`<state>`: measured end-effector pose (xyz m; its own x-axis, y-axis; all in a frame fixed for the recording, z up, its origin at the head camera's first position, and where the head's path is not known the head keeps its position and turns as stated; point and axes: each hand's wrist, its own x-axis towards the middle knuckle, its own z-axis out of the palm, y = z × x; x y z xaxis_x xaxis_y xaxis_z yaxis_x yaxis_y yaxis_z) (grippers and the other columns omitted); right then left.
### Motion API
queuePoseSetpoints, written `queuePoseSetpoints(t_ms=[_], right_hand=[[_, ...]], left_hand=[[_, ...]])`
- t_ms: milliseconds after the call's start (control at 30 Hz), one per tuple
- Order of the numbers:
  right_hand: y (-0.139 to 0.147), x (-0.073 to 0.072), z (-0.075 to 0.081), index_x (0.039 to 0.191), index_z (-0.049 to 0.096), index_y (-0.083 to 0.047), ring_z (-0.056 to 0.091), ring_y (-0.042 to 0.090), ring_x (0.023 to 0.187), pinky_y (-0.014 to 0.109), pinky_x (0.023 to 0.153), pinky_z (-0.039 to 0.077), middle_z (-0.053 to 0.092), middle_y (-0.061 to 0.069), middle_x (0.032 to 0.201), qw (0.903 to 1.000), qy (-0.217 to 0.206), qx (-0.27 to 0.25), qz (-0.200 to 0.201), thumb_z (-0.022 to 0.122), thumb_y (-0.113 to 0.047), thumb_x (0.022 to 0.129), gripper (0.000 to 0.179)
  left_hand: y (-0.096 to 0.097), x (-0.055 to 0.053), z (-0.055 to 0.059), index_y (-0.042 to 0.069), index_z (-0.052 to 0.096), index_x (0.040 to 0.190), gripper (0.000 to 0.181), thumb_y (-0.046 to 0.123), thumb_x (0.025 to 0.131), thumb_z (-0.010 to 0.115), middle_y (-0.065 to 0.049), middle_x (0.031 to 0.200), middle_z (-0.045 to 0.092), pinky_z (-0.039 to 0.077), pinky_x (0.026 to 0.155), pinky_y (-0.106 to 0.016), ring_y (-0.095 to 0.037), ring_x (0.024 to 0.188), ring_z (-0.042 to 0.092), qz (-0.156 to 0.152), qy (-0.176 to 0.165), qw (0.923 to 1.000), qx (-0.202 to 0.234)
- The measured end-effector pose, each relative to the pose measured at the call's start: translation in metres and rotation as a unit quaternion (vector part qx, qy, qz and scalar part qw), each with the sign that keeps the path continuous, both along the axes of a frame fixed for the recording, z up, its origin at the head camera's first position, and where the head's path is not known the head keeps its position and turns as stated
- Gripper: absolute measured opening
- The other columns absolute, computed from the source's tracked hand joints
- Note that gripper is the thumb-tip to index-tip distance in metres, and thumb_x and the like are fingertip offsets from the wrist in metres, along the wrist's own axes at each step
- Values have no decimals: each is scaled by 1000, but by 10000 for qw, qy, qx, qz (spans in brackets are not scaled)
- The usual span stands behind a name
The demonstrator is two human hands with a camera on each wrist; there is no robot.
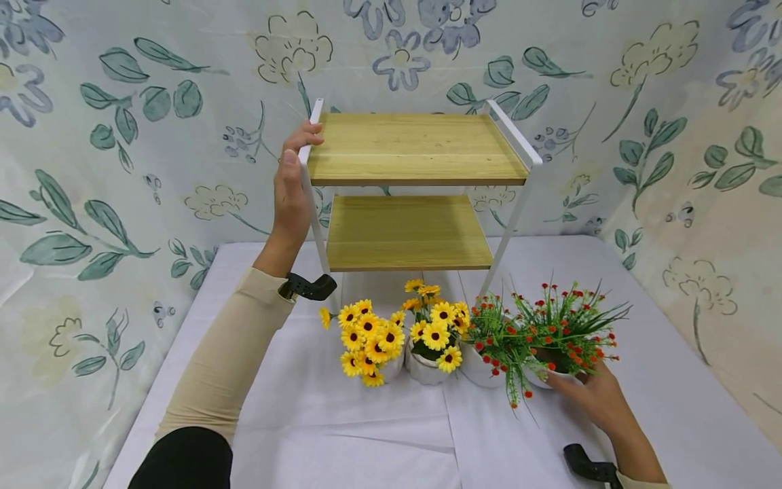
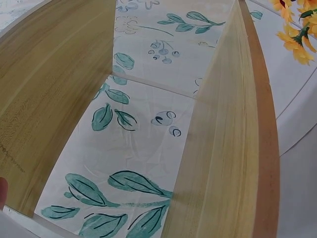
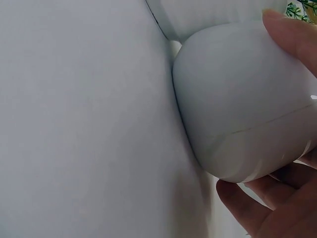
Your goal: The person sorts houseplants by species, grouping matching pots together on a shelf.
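A two-tier shelf [image 1: 415, 146] with wooden boards and a white frame stands at the back of the table. My left hand [image 1: 294, 183] grips its upper left side, fingers over the white rail. In the left wrist view the wooden board [image 2: 54, 89] shows close up, with only a fingertip [image 2: 2, 193] at the edge. At the right, my right hand [image 1: 595, 401] holds a white flowerpot [image 3: 237, 99] of red-flowered grass [image 1: 574, 326], thumb on one side and fingers on the other. The pot is upright, close beside a neighbouring white pot [image 3: 218, 15].
Left of the held pot stand another red-flowered plant [image 1: 489, 333] and two potted yellow sunflowers, one in the middle [image 1: 434, 333] and one farther left [image 1: 369, 343]. All stand in a row before the shelf on a white-covered table [image 1: 379, 435]. Floral fabric [image 1: 232, 88] hangs behind.
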<state>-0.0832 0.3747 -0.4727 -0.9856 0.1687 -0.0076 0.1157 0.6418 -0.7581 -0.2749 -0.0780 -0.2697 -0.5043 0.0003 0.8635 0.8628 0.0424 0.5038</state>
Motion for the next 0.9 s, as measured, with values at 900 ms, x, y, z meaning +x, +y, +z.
queuePoseSetpoints(t_ms=[900], right_hand=[[4, 3, 16, 153, 22, -11, 42, 45, 126, 68, 93, 39, 43, 24, 143, 9981, 526, 79, -305, 78, -29, 80, 93]], left_hand=[[2, 5, 3, -12, 45, 114, 64, 46, 96, 27, -28, 139, 42, 18, 116, -32, -22, 141, 30, 20, -58, 10000, 57]])
